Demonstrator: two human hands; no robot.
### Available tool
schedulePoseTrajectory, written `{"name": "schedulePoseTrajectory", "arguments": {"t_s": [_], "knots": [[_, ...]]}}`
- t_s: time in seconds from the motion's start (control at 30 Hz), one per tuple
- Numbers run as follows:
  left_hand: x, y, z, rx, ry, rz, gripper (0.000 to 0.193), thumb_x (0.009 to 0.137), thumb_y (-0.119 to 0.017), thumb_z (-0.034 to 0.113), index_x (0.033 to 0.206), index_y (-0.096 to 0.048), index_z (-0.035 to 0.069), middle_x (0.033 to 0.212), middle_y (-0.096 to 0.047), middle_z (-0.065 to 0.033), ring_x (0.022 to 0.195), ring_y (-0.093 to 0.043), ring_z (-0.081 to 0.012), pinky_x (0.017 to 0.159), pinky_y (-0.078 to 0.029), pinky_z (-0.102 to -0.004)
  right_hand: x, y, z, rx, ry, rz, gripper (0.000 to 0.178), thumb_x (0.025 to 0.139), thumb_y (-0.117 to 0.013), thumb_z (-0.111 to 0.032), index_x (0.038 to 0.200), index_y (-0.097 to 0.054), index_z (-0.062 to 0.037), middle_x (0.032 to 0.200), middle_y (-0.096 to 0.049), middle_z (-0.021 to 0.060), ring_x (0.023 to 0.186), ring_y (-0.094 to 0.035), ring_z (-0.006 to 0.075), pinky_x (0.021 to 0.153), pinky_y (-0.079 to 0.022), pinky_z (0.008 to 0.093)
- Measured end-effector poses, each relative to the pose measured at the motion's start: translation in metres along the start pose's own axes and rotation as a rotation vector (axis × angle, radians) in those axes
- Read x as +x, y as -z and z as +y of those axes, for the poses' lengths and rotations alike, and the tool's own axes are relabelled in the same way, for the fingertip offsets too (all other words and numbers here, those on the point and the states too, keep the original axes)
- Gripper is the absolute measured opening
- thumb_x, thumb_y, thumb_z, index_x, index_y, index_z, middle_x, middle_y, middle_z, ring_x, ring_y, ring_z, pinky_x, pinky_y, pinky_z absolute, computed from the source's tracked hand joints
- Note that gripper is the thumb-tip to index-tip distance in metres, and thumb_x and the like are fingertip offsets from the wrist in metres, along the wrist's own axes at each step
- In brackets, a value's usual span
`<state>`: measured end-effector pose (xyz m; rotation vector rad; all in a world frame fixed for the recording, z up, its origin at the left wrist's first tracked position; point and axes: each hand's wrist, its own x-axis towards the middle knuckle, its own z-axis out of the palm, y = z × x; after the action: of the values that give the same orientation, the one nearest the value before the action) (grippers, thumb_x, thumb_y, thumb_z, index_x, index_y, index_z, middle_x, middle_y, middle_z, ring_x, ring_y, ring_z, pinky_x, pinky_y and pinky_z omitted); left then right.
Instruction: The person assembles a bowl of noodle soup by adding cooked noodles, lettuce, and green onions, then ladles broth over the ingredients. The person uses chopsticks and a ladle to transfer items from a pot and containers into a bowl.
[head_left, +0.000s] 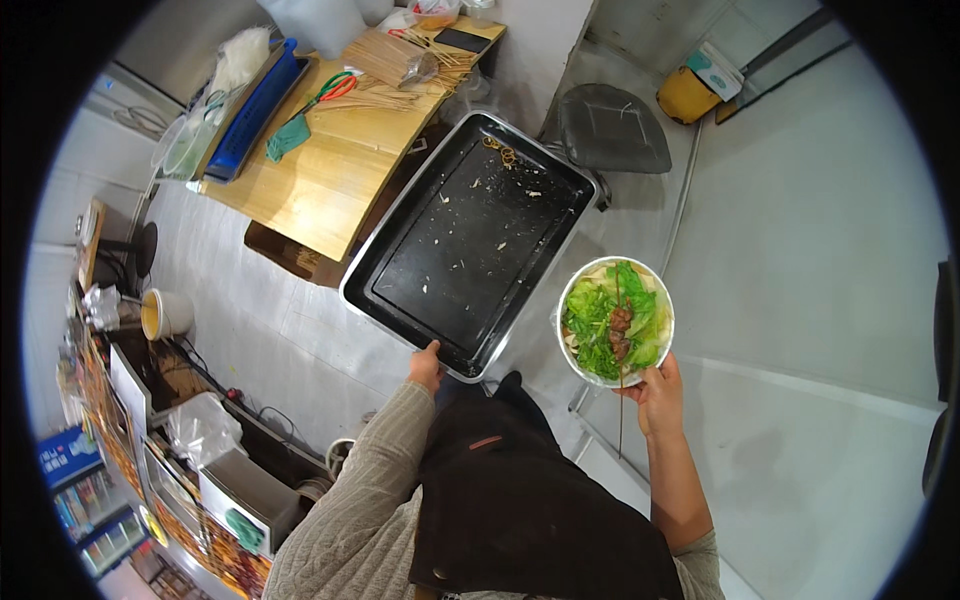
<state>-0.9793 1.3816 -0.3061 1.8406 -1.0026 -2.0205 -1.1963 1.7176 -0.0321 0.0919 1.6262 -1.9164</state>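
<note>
My left hand [425, 367] is closed on the near left rim of a large black tray [435, 255] with a pale edge. White crumbs and a few yellowish rubber-band-like loops [508, 157] lie in the tray. On the right, my right hand [660, 397] grips the lower rim of a round white bowl [671, 330]. Green leaves [590, 315] and pale pieces fill the bowl. Across them lies a meat skewer [620, 330], its thin stick reaching past the rim toward me. The fingers under the bowl are hidden.
A wooden table [300, 190] at the back left carries green-and-red-handled scissors [335, 88], loose sticks [385, 98] and a blue box-like holder [255, 115]. Beyond the tray stands a dark stool [610, 130]. At the left are a white bucket [168, 313] and a cluttered counter. A pale wall [810, 250] rises at the right.
</note>
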Motion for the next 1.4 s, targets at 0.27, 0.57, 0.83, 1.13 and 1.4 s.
{"name": "schedulePoseTrajectory", "arguments": {"t_s": [0.27, 0.57, 0.83, 1.13, 1.4], "knots": [[-0.009, 0.027, 0.005, -0.246, -0.144, 0.069, 0.031, 0.093, -0.06, 0.013, 0.111, -0.06, -0.012, 0.095, -0.068, -0.0164, 0.079, -0.065, -0.0282, 0.066, -0.052, -0.0423, 0.01, 0.036, -0.006, -0.045, 0.036, -0.085, 0.041, 0.099, -0.048, -0.01, 0.139, -0.046, -0.0032, 0.117, -0.069, 0.0149, 0.089, -0.075, 0.0227, 0.067, -0.066, 0.0346], [-0.088, 0.055, 0.024, -0.501, -0.186, -0.023, 0.03, 0.095, -0.06, 0.011, 0.119, -0.062, -0.007, 0.109, -0.069, -0.0142, 0.1, -0.065, -0.0278, 0.095, -0.052, -0.0394, 0.018, 0.049, -0.036, -0.065, 0.056, -0.075, 0.04, 0.1, -0.051, -0.01, 0.138, -0.047, 0.0, 0.119, -0.068, 0.0162, 0.089, -0.074, 0.0235, 0.067, -0.066, 0.0337], [-0.059, 0.131, 0.124, -0.579, -0.324, 0.064, 0.024, 0.096, -0.06, 0.012, 0.116, -0.062, -0.001, 0.11, -0.069, -0.0114, 0.102, -0.067, -0.0266, 0.094, -0.055, -0.0383, 0.076, 0.016, -0.018, -0.003, 0.024, -0.249, 0.04, 0.099, -0.05, -0.006, 0.138, -0.044, 0.0006, 0.119, -0.067, 0.0177, 0.091, -0.074, 0.0252, 0.067, -0.066, 0.035], [0.047, 0.15, 0.171, -0.657, -0.327, 0.176, 0.02, 0.098, -0.056, 0.011, 0.116, -0.059, 0.001, 0.113, -0.067, -0.0111, 0.102, -0.069, -0.0272, 0.089, -0.059, -0.0408, 0.211, -0.089, 0.075, -0.011, -0.114, -0.313, 0.037, 0.1, -0.05, -0.007, 0.136, -0.042, -0.0042, 0.122, -0.066, 0.017, 0.095, -0.074, 0.0282, 0.073, -0.066, 0.0405], [0.056, 0.119, 0.176, -0.735, -0.288, 0.156, 0.037, 0.103, -0.061, 0.02, 0.133, -0.055, 0.0, 0.13, -0.064, -0.0147, 0.117, -0.065, -0.0309, 0.1, -0.055, -0.046, 0.28, -0.142, 0.12, -0.038, -0.161, -0.381, 0.045, 0.101, -0.047, -0.006, 0.146, -0.04, -0.0068, 0.128, -0.063, 0.0161, 0.1, -0.072, 0.0282, 0.076, -0.066, 0.0407]]}}
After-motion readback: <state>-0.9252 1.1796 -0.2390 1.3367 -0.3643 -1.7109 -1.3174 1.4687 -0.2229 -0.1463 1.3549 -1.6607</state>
